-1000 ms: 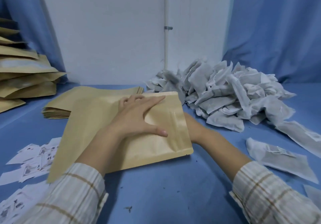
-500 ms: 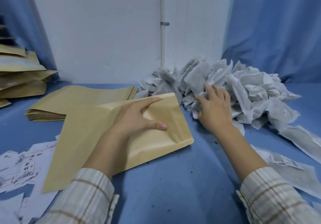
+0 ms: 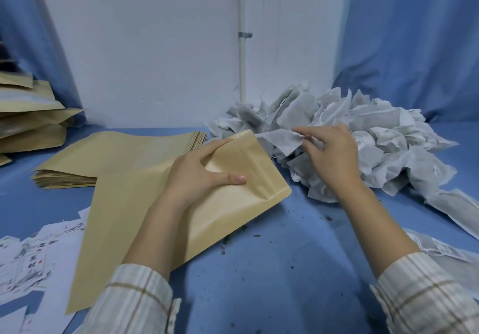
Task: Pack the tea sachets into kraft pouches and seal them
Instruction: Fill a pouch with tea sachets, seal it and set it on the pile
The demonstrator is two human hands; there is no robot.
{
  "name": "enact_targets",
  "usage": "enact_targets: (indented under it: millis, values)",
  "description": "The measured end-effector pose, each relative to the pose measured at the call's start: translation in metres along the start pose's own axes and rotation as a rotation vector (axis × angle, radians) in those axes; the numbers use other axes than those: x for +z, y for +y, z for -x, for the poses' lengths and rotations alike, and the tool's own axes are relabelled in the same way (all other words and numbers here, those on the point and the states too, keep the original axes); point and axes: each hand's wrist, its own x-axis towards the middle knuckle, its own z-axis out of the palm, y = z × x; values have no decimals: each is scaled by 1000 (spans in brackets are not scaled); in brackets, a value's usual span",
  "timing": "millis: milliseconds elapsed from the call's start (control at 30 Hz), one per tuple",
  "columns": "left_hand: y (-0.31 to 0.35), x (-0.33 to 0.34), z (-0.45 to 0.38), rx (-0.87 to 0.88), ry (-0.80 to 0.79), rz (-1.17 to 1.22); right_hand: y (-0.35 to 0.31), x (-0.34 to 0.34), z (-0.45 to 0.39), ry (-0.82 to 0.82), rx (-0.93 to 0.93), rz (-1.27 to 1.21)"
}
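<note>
Flat tan kraft pouch (image 3: 233,178) is gripped at its mouth by the left hand (image 3: 199,175). Limp grey-white tea sachet (image 3: 278,140), judged light and tearable, is pinched at its edge by the right hand (image 3: 329,152).

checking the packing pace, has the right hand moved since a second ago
Yes. The right hand came out from behind the kraft pouch and went right to the sachet pile, where it now pinches a sachet.

the paper slips (image 3: 28,258) at lower left carry print, too small and blurred to read
</note>
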Motion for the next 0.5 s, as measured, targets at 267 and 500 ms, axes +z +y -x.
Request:
enact_targets:
  millis: [267, 500]
  values:
    - [10, 0, 1, 72, -49, 123, -44, 6, 16, -411, -47, -651]
    - [6, -1, 2, 79, -157, 51, -45, -1, 14, -1123, 19, -464]
